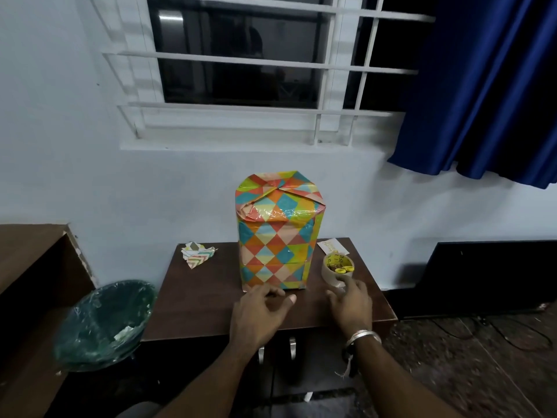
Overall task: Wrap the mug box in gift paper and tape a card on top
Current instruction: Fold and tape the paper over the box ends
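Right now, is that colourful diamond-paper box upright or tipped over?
Upright: the tall diamond-patterned wrapped box stands on its base on the dark wooden table, folded end up.

The wrapped box (275, 233) stands mid-table (211, 309); paper scrap (197, 253) left, tape roll (337, 268) right, card (331, 245) behind the roll.

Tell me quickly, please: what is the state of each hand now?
Left hand: open, holding nothing, near the colourful diamond-patterned wrapped box.
Right hand: open, holding nothing, at the beige tape roll.
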A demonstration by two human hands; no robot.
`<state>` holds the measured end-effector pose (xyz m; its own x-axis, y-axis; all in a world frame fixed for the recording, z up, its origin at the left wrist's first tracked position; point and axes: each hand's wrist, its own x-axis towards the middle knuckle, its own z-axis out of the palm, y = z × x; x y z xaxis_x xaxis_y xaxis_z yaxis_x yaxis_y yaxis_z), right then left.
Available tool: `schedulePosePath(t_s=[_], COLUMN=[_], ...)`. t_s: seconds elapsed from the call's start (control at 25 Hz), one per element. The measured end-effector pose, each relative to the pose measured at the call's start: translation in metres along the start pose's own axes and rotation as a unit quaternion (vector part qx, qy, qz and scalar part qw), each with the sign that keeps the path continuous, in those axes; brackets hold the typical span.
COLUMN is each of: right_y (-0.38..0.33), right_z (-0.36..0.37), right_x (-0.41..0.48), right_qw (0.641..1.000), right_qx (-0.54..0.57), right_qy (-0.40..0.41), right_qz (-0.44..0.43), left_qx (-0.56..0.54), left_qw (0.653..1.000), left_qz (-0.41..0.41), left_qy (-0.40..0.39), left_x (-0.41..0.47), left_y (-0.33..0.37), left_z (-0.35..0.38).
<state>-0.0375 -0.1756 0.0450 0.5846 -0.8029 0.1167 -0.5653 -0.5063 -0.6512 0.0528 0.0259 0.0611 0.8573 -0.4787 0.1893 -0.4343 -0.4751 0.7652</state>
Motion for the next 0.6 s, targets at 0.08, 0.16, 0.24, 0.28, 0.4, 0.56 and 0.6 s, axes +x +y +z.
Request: schedulePosePath(t_s=[0.08,0.16,0.24,0.28,0.4,0.56,0.6], right_y=[0.008,0.017,0.025,0.028,0.026,0.028,0.030], right_z=[-0.001,0.002,0.008,0.011,0.013,0.001,-0.004], right_x=[0.024,0.052,0.077,0.086,0.092,0.054,0.037], right_qw=[0.999,0.991,0.982,0.979,0.976,0.981,0.984], right_qx=[-0.050,-0.124,-0.161,-0.165,-0.171,-0.151,-0.129], right_qy=[0.005,-0.023,-0.076,-0.098,-0.102,-0.021,-0.008], right_qz=[-0.013,-0.037,-0.055,-0.064,-0.086,-0.118,-0.122], left_qx=[-0.021,-0.037,-0.035,-0.033,-0.041,-0.054,-0.059], left_qw=[1.000,0.999,0.999,0.999,0.999,0.998,0.998], left_qz=[0.007,0.014,0.025,0.024,0.029,0.030,0.033], left_qy=[-0.008,-0.014,-0.018,-0.018,-0.014,-0.012,-0.013], left_x=[0.004,0.006,0.009,0.010,0.010,0.001,-0.003], left_y=[-0.007,-0.015,-0.022,-0.024,-0.029,-0.026,-0.024], left_z=[0.008,0.016,0.024,0.027,0.033,0.033,0.031])
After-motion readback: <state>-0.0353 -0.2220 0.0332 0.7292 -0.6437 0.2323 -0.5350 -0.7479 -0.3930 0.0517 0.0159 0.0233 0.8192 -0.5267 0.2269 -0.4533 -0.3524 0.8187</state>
